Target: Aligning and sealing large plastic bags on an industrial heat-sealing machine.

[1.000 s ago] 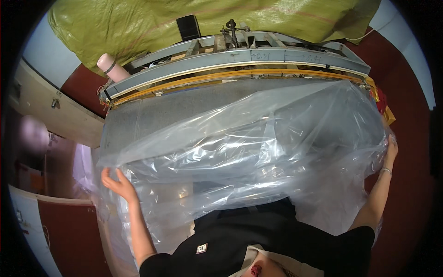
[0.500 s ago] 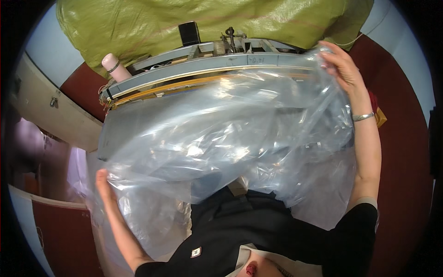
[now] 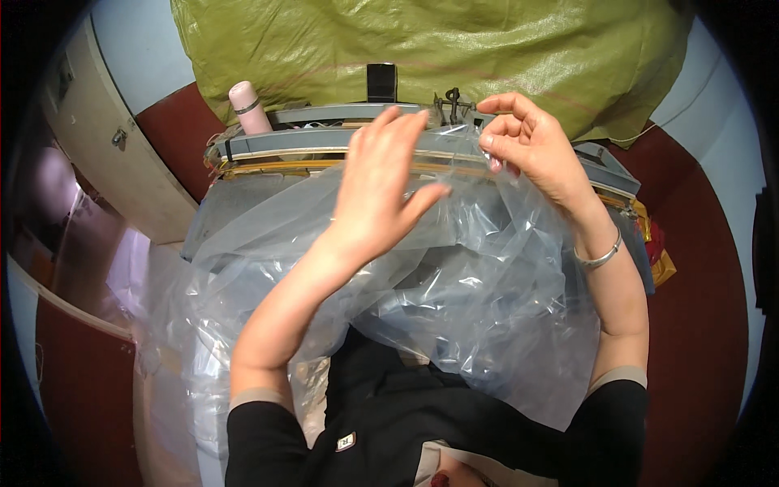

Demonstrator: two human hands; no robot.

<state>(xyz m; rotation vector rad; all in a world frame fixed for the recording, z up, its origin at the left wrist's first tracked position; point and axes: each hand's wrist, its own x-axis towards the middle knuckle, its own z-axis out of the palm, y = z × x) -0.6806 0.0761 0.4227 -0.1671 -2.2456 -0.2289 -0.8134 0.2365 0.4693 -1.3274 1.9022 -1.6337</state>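
Note:
A big sheet of clear plastic film point(image 3: 454, 268), crumpled and shiny, hangs in front of me and spills over the table's near side. My right hand point(image 3: 527, 146) pinches its upper edge between thumb and fingers; a silvery bangle sits on that wrist. To its left, my left hand point(image 3: 381, 174) is raised over the film with its fingers stretched out and thumb apart, nothing gripped. Part of the film lies behind my left forearm.
Across the back of the table runs a long grey metal frame point(image 3: 308, 144) with orange strips and a clamp point(image 3: 453, 104). A pink bottle point(image 3: 250, 109) and a dark phone point(image 3: 381, 81) stand there. Behind is a green tarpaulin point(image 3: 519, 49); a door point(image 3: 134, 146) is at left.
My left hand has let go of the film's lower left part and swung up to the middle. The right hand has moved left, still pinching the film. The view has shifted slightly.

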